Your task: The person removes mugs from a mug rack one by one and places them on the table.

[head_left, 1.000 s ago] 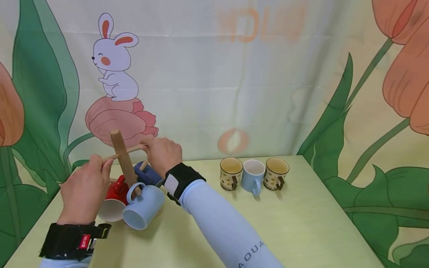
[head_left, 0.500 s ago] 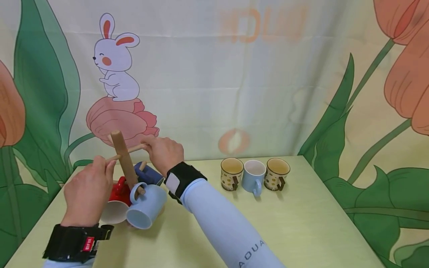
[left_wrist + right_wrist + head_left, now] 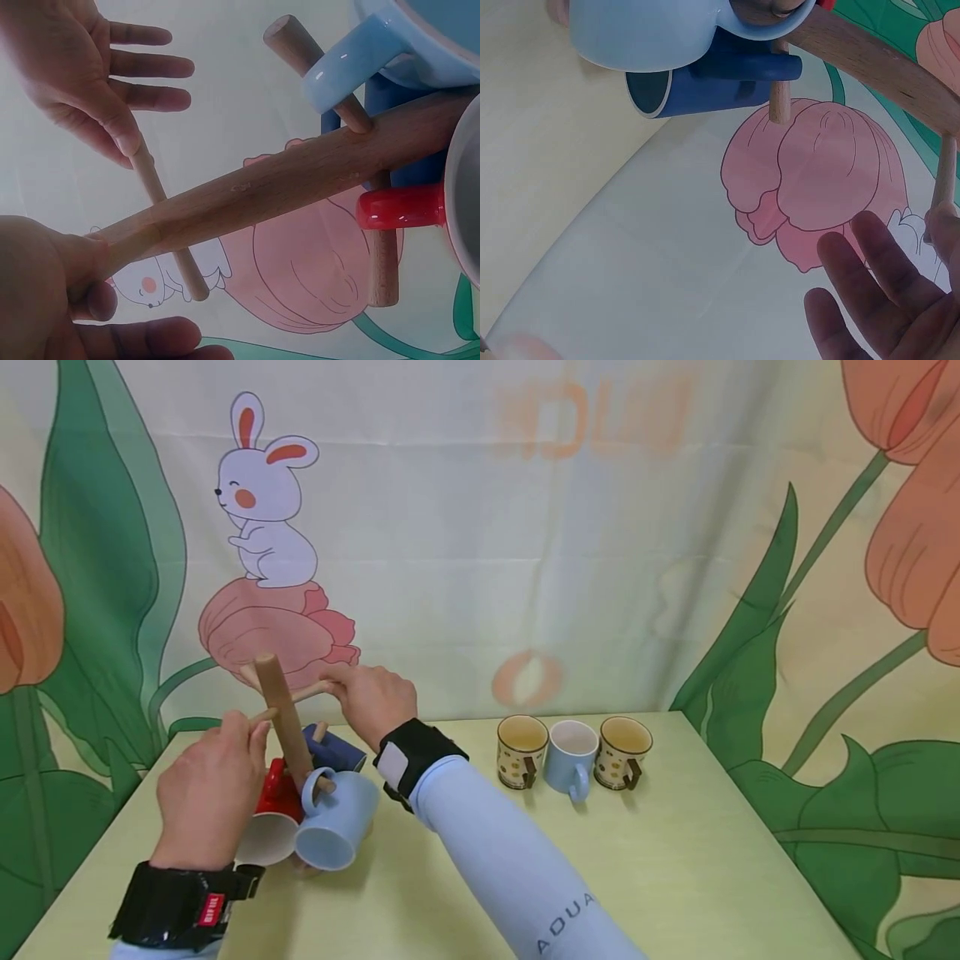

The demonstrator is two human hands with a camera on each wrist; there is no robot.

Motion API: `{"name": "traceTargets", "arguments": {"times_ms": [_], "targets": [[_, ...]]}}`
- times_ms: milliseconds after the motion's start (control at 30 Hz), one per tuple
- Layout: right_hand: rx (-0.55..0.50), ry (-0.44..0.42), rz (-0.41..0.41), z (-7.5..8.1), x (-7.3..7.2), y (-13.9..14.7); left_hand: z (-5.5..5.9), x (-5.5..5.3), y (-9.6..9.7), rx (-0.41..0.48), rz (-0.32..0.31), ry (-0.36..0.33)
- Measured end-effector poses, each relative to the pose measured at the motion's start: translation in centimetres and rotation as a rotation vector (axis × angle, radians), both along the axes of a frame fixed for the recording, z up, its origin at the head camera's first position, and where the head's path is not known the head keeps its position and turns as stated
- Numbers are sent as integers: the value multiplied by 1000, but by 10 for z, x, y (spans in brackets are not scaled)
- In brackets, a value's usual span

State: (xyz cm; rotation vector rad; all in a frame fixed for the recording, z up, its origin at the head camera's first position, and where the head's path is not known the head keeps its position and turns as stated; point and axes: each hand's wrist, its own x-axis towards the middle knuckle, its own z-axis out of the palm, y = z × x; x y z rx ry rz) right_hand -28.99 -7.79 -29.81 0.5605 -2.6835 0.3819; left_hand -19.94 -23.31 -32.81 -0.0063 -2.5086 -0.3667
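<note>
Left hand: your left hand (image 3: 210, 789) pinches an upper peg (image 3: 262, 717) of the wooden mug rack (image 3: 283, 718).
Right hand: your right hand (image 3: 375, 702) pinches the opposite peg (image 3: 311, 691).
Rack: between your hands, at the left of the table (image 3: 712, 860).
Hung mugs: red mug (image 3: 279, 802), pale blue mug (image 3: 341, 814) and navy mug (image 3: 337, 753), handles on lower pegs.
In your way: the red and pale blue mugs cover most of the rack's foot.
Standing mugs: a light blue cup (image 3: 567, 768) between two spotted mugs (image 3: 519, 752), well apart from the rack.
</note>
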Motion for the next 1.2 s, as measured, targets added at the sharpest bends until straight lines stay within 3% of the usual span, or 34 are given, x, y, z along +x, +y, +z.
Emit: {"name": "traceTargets", "arguments": {"times_ms": [767,1200], "targets": [[-38,-80,72,0,-11,1,1,5,11,-54,11,48],[-47,-87,91,-1,-12,2,2,5,8,-46,-5,37]]}}
